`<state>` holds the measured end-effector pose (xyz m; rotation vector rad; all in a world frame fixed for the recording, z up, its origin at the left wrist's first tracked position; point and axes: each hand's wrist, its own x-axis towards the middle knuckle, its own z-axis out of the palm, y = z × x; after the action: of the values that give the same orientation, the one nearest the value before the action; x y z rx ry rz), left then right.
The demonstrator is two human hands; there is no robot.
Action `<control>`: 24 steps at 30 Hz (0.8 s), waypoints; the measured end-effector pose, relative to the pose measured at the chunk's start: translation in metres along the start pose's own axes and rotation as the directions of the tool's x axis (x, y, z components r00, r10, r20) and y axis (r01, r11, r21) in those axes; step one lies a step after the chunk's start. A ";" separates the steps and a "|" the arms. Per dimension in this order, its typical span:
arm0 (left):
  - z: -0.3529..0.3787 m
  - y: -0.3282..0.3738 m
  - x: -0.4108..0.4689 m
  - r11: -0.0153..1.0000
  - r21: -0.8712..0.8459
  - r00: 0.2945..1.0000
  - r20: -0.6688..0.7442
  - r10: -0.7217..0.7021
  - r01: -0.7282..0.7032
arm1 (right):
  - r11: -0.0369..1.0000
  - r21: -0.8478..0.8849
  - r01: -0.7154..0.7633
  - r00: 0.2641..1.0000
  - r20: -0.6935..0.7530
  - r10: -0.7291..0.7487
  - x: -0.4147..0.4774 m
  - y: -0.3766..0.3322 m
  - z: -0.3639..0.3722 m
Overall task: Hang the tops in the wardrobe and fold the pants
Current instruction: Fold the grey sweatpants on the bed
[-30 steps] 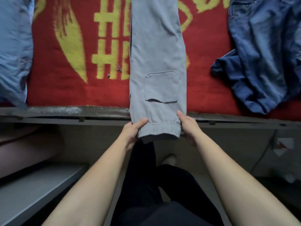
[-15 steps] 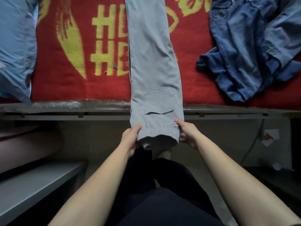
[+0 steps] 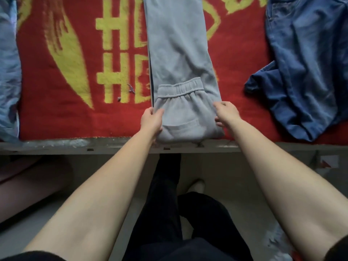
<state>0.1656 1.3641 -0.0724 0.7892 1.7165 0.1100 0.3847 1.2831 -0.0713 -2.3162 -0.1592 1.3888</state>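
Left grip [image 3: 151,119] pinches the left edge of the grey sweatpants [image 3: 177,44], thumb on top of the cloth. Right grip [image 3: 226,113] has its fingers curled round the right edge at the same level. Both hold the fold that I have just made.

A second ago the elastic end [image 3: 180,88] hung off the front rail [image 3: 75,146] of the bed, below the red blanket [image 3: 66,113], and I held it by its two corners. Now it has been lifted and turned over onto the leg, so the gathered band lies across the sweatpants and faces away from me. The new crease sits at the blanket's near edge, just inside the rail. I cannot tell whether the elastic end is the waistband or a cuff.

I judge this the first fold of these pants. The garment is shorter, but a long stretch runs up out of view, so at least one more fold seems needed. The flap looks a little narrower than the layer under it and sits slightly askew, so I would square the edges first.

A blue denim garment [image 3: 308,72] lies crumpled well to the right. A light blue garment [image 3: 8,72] lies at the far left. Both are untouched. No wardrobe is in view.
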 end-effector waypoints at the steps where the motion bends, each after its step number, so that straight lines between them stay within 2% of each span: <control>1: 0.002 -0.001 0.008 0.988 0.152 0.997 -0.058 0.045 -0.036 | 0.984 -0.172 0.042 0.998 -0.037 -0.049 0.007 0.004 0.002; 3: 0.006 -0.003 0.018 0.939 0.342 0.988 -0.131 0.085 -0.035 | 0.945 -0.324 0.052 0.995 -0.069 -0.078 0.013 0.015 0.007; 6: 0.008 -0.009 0.021 0.872 0.488 0.982 -0.171 0.076 0.017 | 0.941 -0.332 0.060 0.995 -0.050 -0.082 0.011 0.028 0.015; 8: 0.010 -0.015 0.020 0.856 0.517 0.984 -0.155 0.090 0.003 | 0.920 -0.380 0.096 0.985 -0.098 -0.143 0.007 0.034 0.019; 11: 0.011 -0.019 0.018 0.884 0.458 0.982 -0.106 0.155 -0.090 | 0.876 -0.451 0.172 0.940 -0.190 -0.282 0.002 0.040 0.021; 14: 0.011 -0.016 0.016 0.837 0.505 0.957 -0.067 0.282 -0.211 | 0.920 -0.373 0.120 0.921 -0.303 -0.243 0.002 0.043 0.020; 16: 0.009 -0.010 0.023 0.816 0.529 0.948 -0.064 0.311 -0.232 | 0.949 -0.305 0.078 0.906 -0.375 -0.195 0.005 0.042 0.021; 19: 0.011 -0.003 0.040 0.842 0.505 0.957 -0.097 0.275 -0.191 | 0.944 -0.329 0.011 0.922 -0.362 -0.137 0.013 0.043 0.025; 22: 0.016 -0.006 0.045 0.899 0.436 0.976 -0.182 0.116 -0.026 | 0.960 -0.281 -0.017 0.953 -0.296 -0.070 0.017 0.045 0.029; 24: 0.015 -0.014 0.045 0.913 0.407 0.985 -0.173 0.028 0.046 | 0.967 -0.254 -0.026 0.971 -0.236 -0.036 0.018 0.048 0.029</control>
<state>0.1690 1.3731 -0.1206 1.1062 1.9403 -0.2015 0.3628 1.2540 -0.1174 -2.6714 -0.2851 1.1293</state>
